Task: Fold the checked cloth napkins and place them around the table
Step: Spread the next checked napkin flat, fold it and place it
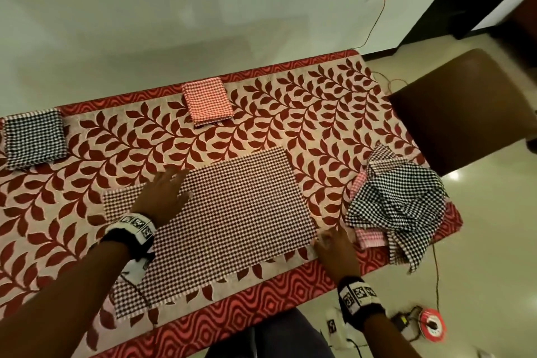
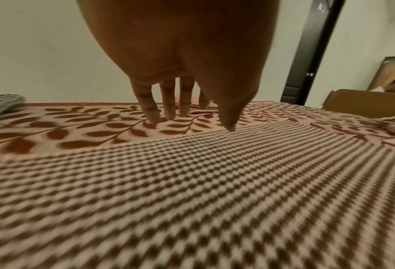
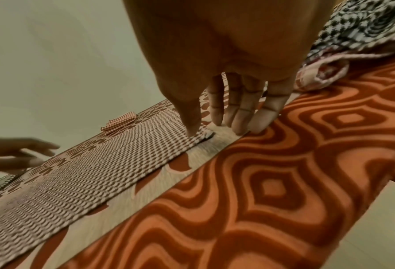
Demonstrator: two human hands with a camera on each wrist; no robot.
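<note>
A dark red checked napkin (image 1: 226,212) lies spread flat on the leaf-patterned tablecloth (image 1: 290,102). My left hand (image 1: 171,186) lies flat at its far left edge; in the left wrist view the straight fingers (image 2: 166,109) reach past the edge onto the tablecloth. My right hand (image 1: 334,244) is at the napkin's near right corner (image 3: 203,134), with the thumb tip on the corner and straight fingers (image 3: 242,116) touching the tablecloth. Folded napkins lie at the far side: a black checked one (image 1: 33,138) on the left and a pink checked one (image 1: 207,100) in the middle.
A loose pile of unfolded napkins (image 1: 398,200), black-and-white over pink, sits at the table's right end and hangs over the edge. A brown chair (image 1: 465,113) stands beyond that end. A red cable (image 1: 374,23) runs to a wall socket, and a red spool (image 1: 433,324) lies on the floor.
</note>
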